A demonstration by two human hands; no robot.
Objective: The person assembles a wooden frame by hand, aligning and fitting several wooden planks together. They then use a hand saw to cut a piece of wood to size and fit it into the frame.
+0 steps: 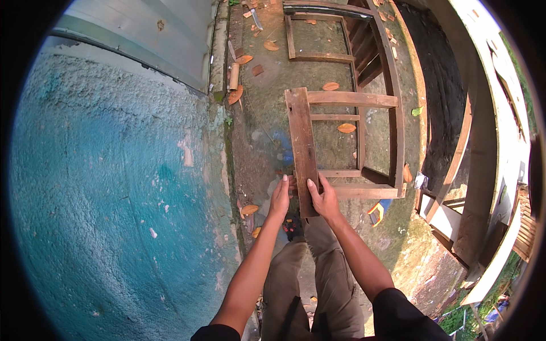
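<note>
A flat wooden plank [301,142] lies lengthwise along the left side of a brown wooden frame [392,119], its near end reaching toward my legs. My right hand [325,200] is closed on the plank near that end, thumb on top and fingers at its right edge. My left hand [280,199] is at the plank's left edge, thumb apart from the wood. Its other fingers stretch toward the plank, their tips partly hidden. The frame has several crossbars and stands on the ground ahead of me.
A rough blue wall [119,182] rises at my left, below a pale metal panel [153,28]. On the ground are a knife [256,19], a tan cylinder [234,77], dry leaves [346,128] and a blue-and-yellow object [377,212]. Wooden boards [483,170] stand at the right.
</note>
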